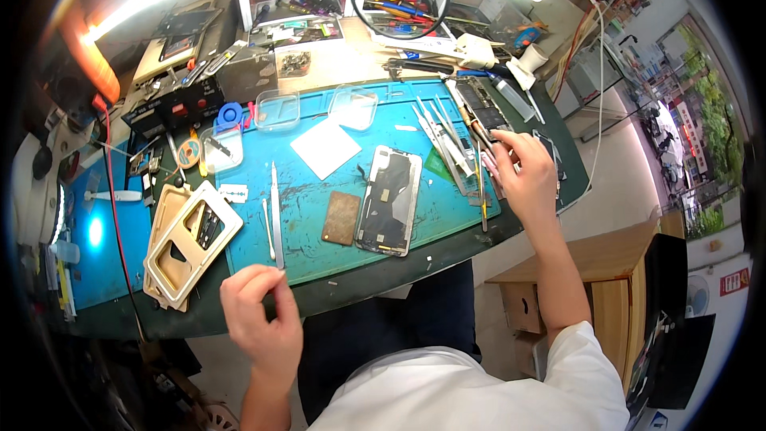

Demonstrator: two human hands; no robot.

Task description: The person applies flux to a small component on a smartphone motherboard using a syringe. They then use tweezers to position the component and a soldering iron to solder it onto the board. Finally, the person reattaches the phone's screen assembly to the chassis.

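My left hand hovers at the table's front edge, fingers curled in toward the thumb; whatever they may hold is hidden. Metal tweezers and a thin white stick lie just beyond it. At the right of the blue mat, my right hand reaches over a row of slim tools, thumb and forefinger apart beside a pen-like tool. More tweezers lie left of that hand. In the middle rests an opened phone screen panel, with a brown flat block next to it.
A white square sheet and clear plastic boxes sit farther back on the mat. Beige phone-shaped frames lie at left. A phone frame with inner parts lies at far right. Shelves of tools stand behind.
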